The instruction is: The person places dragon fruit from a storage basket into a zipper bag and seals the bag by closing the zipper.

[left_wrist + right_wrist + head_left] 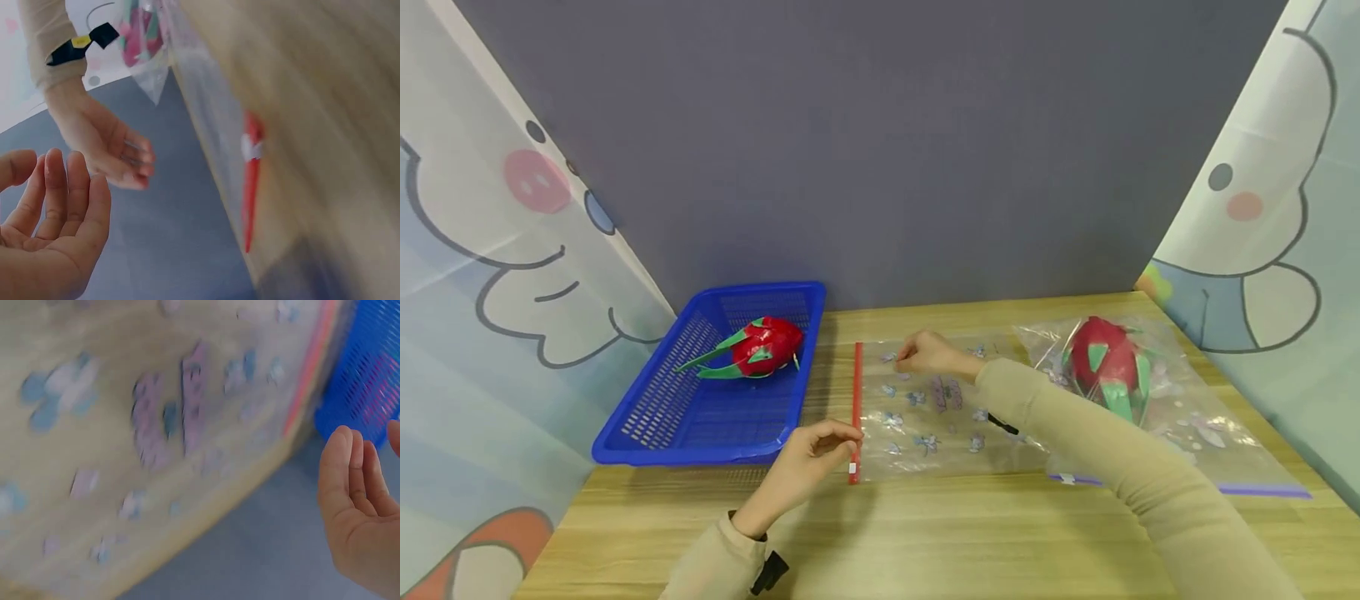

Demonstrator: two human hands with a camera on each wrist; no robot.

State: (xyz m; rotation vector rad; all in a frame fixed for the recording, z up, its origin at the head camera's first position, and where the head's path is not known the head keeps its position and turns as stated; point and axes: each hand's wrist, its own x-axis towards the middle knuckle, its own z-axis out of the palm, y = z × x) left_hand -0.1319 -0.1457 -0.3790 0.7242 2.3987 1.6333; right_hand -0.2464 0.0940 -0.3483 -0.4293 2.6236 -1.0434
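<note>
A clear printed zip bag (958,442) with a red zip strip (857,392) and a small white slider (852,468) lies flat on the table. Above its far left part is my right hand (934,354), fingers loosely bent and holding nothing. My left hand (816,454) hovers by the red strip near the slider, its fingertips overlapping the strip in the head view. In the left wrist view the left hand's curved fingers (78,194) have nothing between them. The right wrist view shows relaxed right fingers (350,469) over the bag's far side.
At the left stands a blue plastic basket (715,454) holding a red dragon fruit (775,337) with green scales. To the right, a second clear bag (1232,433) with a purple zip strip (1262,491) contains another dragon fruit (1093,346). A grey panel (880,167) rises behind the table (940,533).
</note>
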